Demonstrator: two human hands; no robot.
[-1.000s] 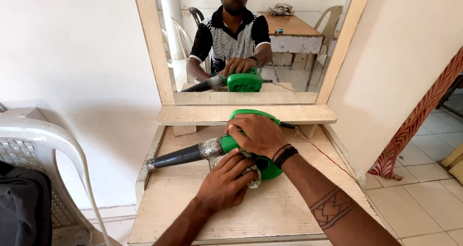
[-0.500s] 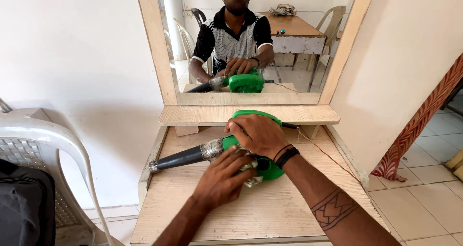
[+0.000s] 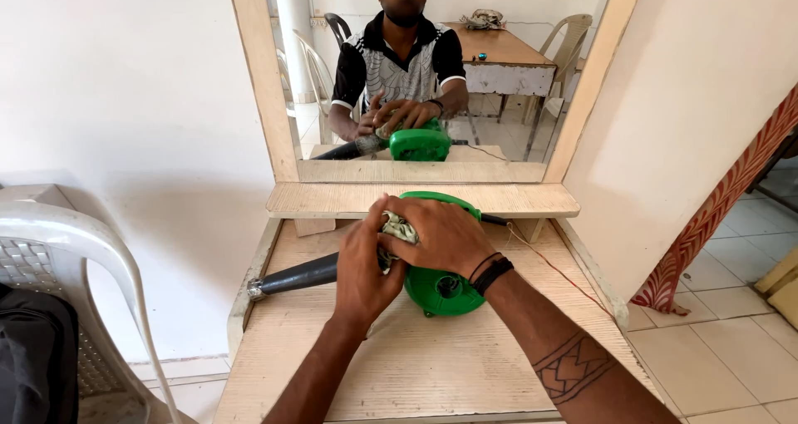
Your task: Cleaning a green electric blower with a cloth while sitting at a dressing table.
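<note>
A pale room with white walls and a tiled floor holds a light wooden dressing table with a narrow shelf and a tall mirror in a wooden frame above it. A person sits at the table, both bare arms reaching forward over the top.

On the tabletop, close under the shelf, lies a green electric blower with a round plastic body. Its black nozzle points out to the left, ending near the table's left edge. A thin cord trails away from the blower to the right, across the wood.

The right hand rests on top of the green body, palm down, fingers curled over it in a loose grip. Black bands circle that wrist, and a dark geometric tattoo band marks the forearm. The left hand is pressed against the spot where the nozzle meets the body, fingers closed around a crumpled greenish-grey cloth. The cloth is bunched between the two hands, which touch each other there.

The mirror repeats the scene: the seated person in a black and white patterned shirt, hands on the blower, with a wooden table and plastic chairs behind.

At the left stands a white plastic chair with a dark bag on its seat. At the far right hangs a red and orange patterned cloth.
</note>
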